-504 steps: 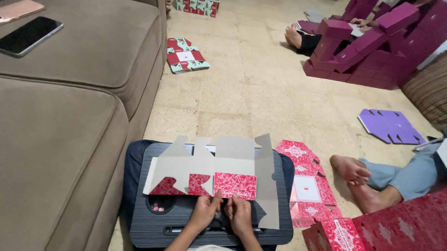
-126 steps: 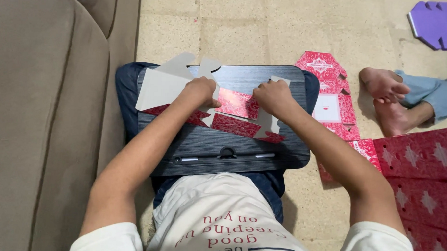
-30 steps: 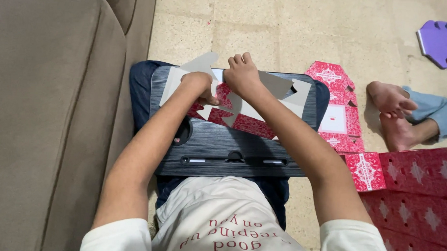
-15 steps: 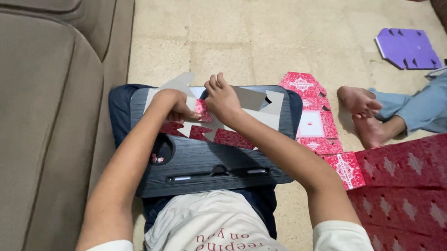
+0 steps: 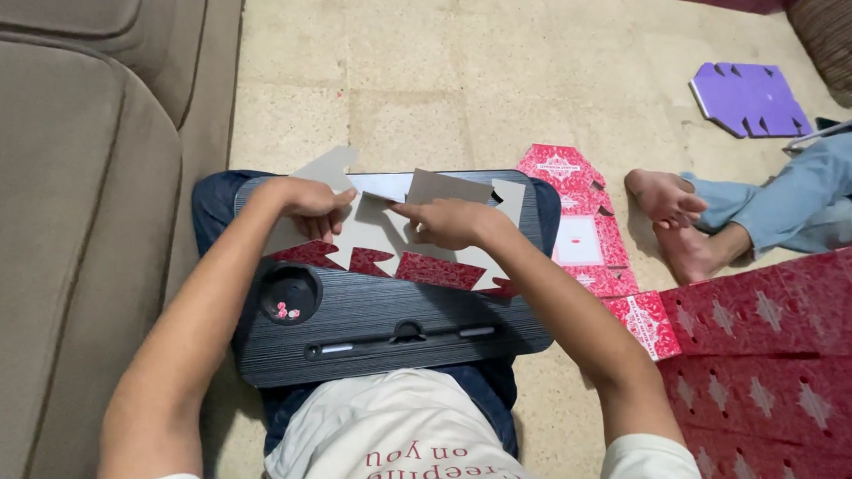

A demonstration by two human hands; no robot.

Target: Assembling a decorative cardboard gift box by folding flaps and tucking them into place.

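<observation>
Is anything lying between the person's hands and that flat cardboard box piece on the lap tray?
Nothing visible. The left hand and right hand both rest directly on the flat cardboard cutout lying on the lap tray.

L hand [image 5: 306,205] + R hand [image 5: 445,221] pressing cardboard box blank [image 5: 388,243] on lap tray [image 5: 395,328].

Lighting: even, soft indoor light, moderately bright; no glare. Shadows: faint, diffuse, beneath the forearms and along the sofa [image 5: 68,208] base. Sharpness: centre reasonably crisp; slight motion softness on the hands. Edges: mild wide-angle stretch, corners a little darker and softer
</observation>
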